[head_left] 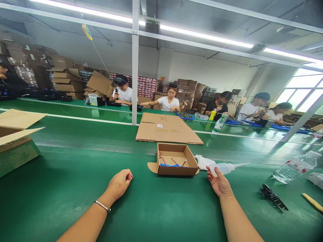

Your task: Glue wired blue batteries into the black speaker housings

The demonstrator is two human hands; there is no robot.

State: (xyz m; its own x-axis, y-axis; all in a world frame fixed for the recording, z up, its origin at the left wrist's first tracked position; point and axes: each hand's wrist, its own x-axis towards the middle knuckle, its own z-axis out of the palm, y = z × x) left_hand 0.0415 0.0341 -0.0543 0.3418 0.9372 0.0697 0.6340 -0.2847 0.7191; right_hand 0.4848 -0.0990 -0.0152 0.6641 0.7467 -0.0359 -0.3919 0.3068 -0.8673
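I see a flattened cardboard sheet [168, 128] mid-frame on the green belt [75, 188]; a large open carton [15, 137] at the left edge; a lying water bottle [294, 166] and black scissors [273, 196] at lower right; seated co-workers [171, 99] across the middle, stacked boxes [63, 75] at upper left.

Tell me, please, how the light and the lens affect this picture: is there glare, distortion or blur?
Head view: the ceiling light strips and the window are blown out; the green table shines with reflections; straight beams bend toward the edges, a wide-lens distortion; the right hand and its squeeze bottle look sharp, as does the left hand.
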